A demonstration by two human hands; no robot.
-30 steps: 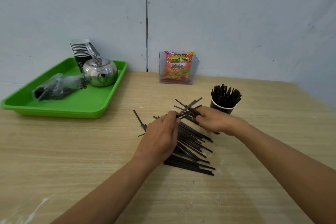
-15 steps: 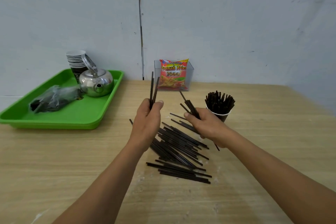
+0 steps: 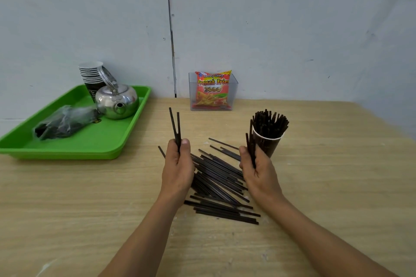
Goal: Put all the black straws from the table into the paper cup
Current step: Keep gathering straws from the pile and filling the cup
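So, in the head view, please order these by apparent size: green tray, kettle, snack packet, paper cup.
1. green tray, clearly the largest.
2. kettle and snack packet look about alike, so I leave them unranked.
3. paper cup, the smallest.

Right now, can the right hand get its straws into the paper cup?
Probably yes: the right hand, gripping a few straws upright, sits just beside the paper cup with nothing between; the cup looks crowded, though.

Straws (image 3: 175,127) have been lifted off the pile (image 3: 219,184) by the left hand (image 3: 177,171); the bundle (image 3: 249,141) in the right hand (image 3: 258,171) has been raised upright beside the paper cup (image 3: 267,145).
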